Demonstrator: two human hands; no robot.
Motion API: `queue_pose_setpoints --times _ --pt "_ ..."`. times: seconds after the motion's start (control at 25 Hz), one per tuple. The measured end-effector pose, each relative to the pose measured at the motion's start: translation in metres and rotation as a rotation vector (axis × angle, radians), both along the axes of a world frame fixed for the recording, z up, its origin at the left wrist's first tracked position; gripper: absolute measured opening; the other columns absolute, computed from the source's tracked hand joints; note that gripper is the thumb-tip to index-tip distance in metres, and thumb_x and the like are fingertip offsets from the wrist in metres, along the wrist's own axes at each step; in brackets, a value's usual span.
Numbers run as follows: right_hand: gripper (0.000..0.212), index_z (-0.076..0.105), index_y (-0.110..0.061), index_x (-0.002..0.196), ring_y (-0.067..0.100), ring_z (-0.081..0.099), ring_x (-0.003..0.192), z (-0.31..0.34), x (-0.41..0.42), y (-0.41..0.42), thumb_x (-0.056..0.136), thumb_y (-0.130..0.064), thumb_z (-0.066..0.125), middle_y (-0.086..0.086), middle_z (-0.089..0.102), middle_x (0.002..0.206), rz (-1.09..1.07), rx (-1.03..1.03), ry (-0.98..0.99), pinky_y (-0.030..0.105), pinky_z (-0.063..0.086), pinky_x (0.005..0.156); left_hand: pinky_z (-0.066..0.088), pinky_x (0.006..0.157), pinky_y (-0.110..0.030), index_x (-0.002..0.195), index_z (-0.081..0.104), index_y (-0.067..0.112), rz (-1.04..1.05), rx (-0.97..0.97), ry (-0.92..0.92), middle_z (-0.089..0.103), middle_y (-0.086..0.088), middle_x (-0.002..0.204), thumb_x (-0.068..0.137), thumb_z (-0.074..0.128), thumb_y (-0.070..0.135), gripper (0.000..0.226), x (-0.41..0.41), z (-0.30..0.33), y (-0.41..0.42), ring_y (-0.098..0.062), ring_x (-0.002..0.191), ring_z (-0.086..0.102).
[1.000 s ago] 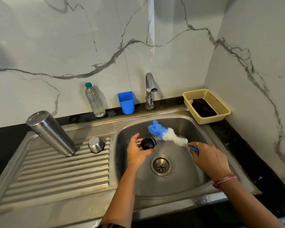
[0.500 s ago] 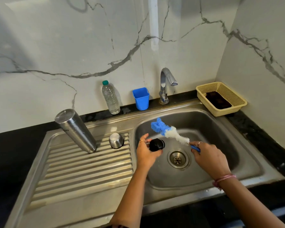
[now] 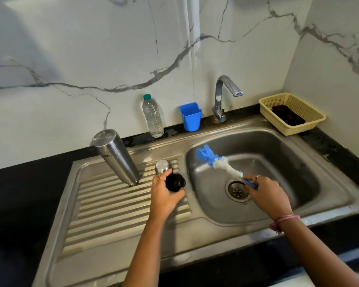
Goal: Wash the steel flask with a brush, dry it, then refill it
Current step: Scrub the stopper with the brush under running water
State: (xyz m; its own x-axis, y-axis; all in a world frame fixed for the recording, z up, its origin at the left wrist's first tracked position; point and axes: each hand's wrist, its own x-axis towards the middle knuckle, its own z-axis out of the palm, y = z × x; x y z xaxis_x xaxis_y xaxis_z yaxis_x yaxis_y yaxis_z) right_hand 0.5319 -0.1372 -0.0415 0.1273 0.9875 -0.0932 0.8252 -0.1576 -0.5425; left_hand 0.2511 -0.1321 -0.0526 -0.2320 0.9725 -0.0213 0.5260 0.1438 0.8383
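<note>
So the steel flask (image 3: pixel 115 157) is standing mouth-down on the ribbed drainboard (image 3: pixel 104 206), leaning a bit with its long axis tilting up and away to the left, and it sits up-left of the left hand (image 3: pixel 164 195), which is clearly the nearer hand to it. That left hand has its fingers wrapped around the black stopper (image 3: pixel 175 182) right over the drainboard's edge, just beside the little steel cup (image 3: pixel 163 166). The right hand (image 3: pixel 266 193) grips the blue handle of the bottle brush (image 3: pixel 218 161) over the sink basin (image 3: pixel 288 162), well apart from the flask, so my guess is the stopper gets parked next to the cup first.
</note>
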Motion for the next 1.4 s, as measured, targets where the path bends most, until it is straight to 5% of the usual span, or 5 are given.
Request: queue_pose_setpoints --times 0.28,0.68,0.88,1.16,1.4 --pt "0.027 0.064 -0.032 0.117 0.011 0.062 0.075 -0.008 -0.015 -0.010 0.091 -0.025 0.059 -0.008 0.064 0.088 -0.055 -0.013 0.062 0.027 0.053 0.065 0.041 0.105 -0.035 0.141 0.047 0.014 -0.059 -0.097 0.161 0.057 -0.004 0.125 0.066 0.081 0.018 0.083 -0.029 -0.020 -0.004 -0.023 0.120 0.051" --pt "0.026 0.065 -0.030 0.115 0.007 0.062 0.068 -0.007 -0.016 -0.009 0.092 -0.021 0.059 -0.008 0.066 0.083 -0.079 -0.038 0.076 0.022 0.050 0.058 0.036 0.112 -0.040 0.143 0.043 0.017 -0.067 -0.113 0.132 0.049 -0.001 0.133 0.075 0.080 0.037 0.080 -0.040 -0.018 0.007 -0.019 0.129 0.042" --pt "0.025 0.065 -0.029 0.114 0.004 0.059 0.063 -0.008 -0.013 -0.003 0.092 -0.021 0.059 -0.009 0.065 0.080 -0.092 -0.040 0.096 0.016 0.040 0.052 0.037 0.112 -0.039 0.143 0.045 0.010 -0.013 0.000 0.185 0.046 -0.009 0.138 0.092 0.065 0.029 0.058 -0.047 0.012 0.045 -0.024 0.129 0.046" --pt "0.019 0.068 -0.024 0.106 0.007 0.063 0.069 -0.019 -0.009 0.003 0.089 -0.020 0.062 -0.005 0.068 0.078 -0.197 -0.030 0.251 0.022 0.046 0.060 0.037 0.110 -0.041 0.149 0.033 0.014 -0.211 -0.268 0.404 0.039 -0.015 0.143 0.078 0.079 0.026 0.086 -0.050 0.002 0.093 -0.033 0.132 0.041" --pt "0.010 0.063 -0.020 0.097 0.004 0.058 0.064 -0.016 -0.004 -0.003 0.095 -0.026 0.055 -0.005 0.066 0.074 -0.202 -0.048 0.188 0.017 0.036 0.051 0.040 0.104 -0.035 0.142 0.043 0.015 -0.184 -0.225 0.401 0.045 -0.014 0.135 0.075 0.082 0.020 0.078 -0.050 -0.009 0.100 -0.031 0.122 0.049"
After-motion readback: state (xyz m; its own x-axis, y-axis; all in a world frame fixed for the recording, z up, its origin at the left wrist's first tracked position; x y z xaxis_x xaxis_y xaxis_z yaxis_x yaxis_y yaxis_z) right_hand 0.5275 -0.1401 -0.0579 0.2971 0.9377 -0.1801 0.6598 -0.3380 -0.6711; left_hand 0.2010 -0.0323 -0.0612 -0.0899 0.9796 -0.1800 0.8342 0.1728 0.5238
